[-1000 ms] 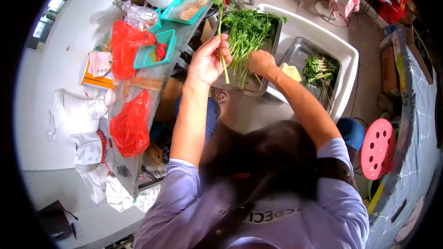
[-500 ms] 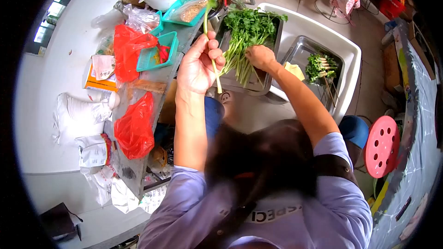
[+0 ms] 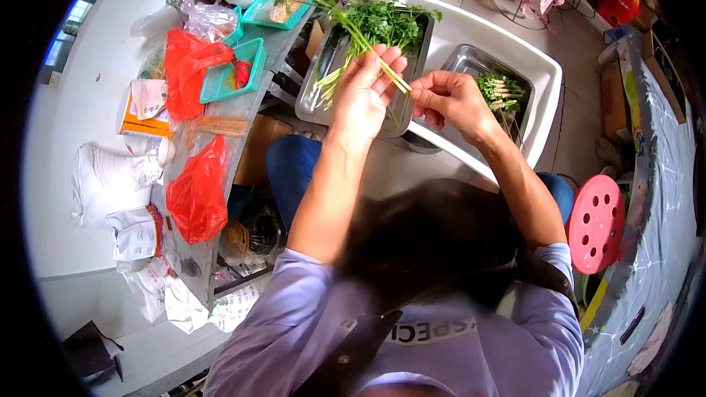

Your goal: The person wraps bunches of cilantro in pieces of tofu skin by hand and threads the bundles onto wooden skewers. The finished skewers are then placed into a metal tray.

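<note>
Since the previous frame, both grips had drawn back from the steel tray [image 3: 309, 103] of loose greens [image 3: 386, 23] and met above its near edge. My left grip [image 3: 362, 94] was closed around a single leafy sprig [image 3: 358, 38], its stem slanting across the fingers with the leaves out over the tray, while my right grip [image 3: 450, 99] pinched the stem's cut end. Just beside them, a second tray [image 3: 471, 62] in the white tub [image 3: 478, 29] held skewered greens [image 3: 500, 92].

I'm seeing smooth herb stalks [image 3: 368, 45], a shiny steel tray [image 3: 318, 77], glossy red plastic bags [image 3: 193, 195], a matt plastic basket [image 3: 232, 73].
</note>
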Action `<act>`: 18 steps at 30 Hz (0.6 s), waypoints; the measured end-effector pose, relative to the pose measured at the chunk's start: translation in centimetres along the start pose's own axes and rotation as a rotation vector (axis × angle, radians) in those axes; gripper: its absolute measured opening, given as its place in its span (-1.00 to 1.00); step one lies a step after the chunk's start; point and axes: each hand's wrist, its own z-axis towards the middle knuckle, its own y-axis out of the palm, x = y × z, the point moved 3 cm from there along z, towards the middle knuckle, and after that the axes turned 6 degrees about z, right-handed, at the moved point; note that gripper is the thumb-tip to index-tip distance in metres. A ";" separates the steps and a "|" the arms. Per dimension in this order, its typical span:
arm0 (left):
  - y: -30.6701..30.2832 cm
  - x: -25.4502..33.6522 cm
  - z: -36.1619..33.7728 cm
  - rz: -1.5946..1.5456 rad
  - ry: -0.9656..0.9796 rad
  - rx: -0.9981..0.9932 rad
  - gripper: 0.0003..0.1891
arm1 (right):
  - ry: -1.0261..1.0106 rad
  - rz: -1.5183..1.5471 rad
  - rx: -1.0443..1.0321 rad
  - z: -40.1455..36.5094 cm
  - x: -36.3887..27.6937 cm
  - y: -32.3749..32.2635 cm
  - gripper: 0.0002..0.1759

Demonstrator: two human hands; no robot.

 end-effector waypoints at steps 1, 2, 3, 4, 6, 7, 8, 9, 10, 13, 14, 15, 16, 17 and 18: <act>0.6 -0.5 -0.2 0.033 0.013 -0.012 -0.77 | 0.005 0.045 0.012 -0.3 -0.2 -0.3 -0.76; 1.0 -1.0 -0.3 0.066 0.023 -0.023 -0.78 | 0.012 0.092 0.025 -0.7 -0.2 -0.6 -0.77; 1.3 -1.7 -0.5 0.059 -0.002 -0.034 -0.74 | -0.015 0.095 0.008 -0.7 -0.2 -1.0 -0.80; 1.5 -2.1 -0.6 0.066 -0.015 -0.036 -0.74 | -0.005 0.113 -0.005 -0.8 0.0 -1.4 -0.81; 1.9 -2.8 -0.8 0.082 -0.039 -0.039 -0.74 | 0.013 0.150 -0.033 -1.0 0.2 -2.0 -0.81; 2.3 -2.9 -0.8 0.109 -0.050 -0.033 -0.75 | 0.012 0.159 -0.055 -1.2 0.2 -2.2 -0.78; 2.4 -3.3 -0.8 0.110 -0.077 -0.056 -0.75 | 0.013 0.159 -0.073 -1.3 0.4 -2.3 -0.78; 2.4 -3.6 -0.8 0.111 -0.104 -0.078 -0.75 | 0.015 0.160 -0.093 -1.5 0.7 -2.5 -0.77; 2.5 -3.9 -0.7 0.112 -0.130 -0.100 -0.76 | 0.016 0.160 -0.113 -1.5 0.8 -2.6 -0.76; 3.0 -4.5 -0.8 0.068 -0.205 0.001 -0.80 | -0.034 0.002 0.011 -1.9 0.9 -4.3 -0.74; 3.3 -4.7 -0.9 0.048 -0.229 0.054 -0.81 | -0.062 -0.076 0.074 -2.0 1.0 -5.1 -0.73; 3.3 -4.9 -0.7 0.036 -0.242 0.060 -0.82 | -0.231 -0.150 0.122 -2.1 0.9 -5.5 -0.69; 3.2 -5.1 -0.5 0.040 -0.229 0.060 -0.82 | -0.188 -0.163 0.108 -2.2 1.2 -5.8 -0.68; 3.1 -5.3 -0.3 0.044 -0.215 0.059 -0.83 | -0.145 -0.176 0.093 -2.3 1.0 -5.9 -0.67; 3.0 -5.4 -0.2 0.047 -0.201 0.058 -0.83 | -0.102 -0.189 0.078 -2.6 0.8 -5.9 -0.65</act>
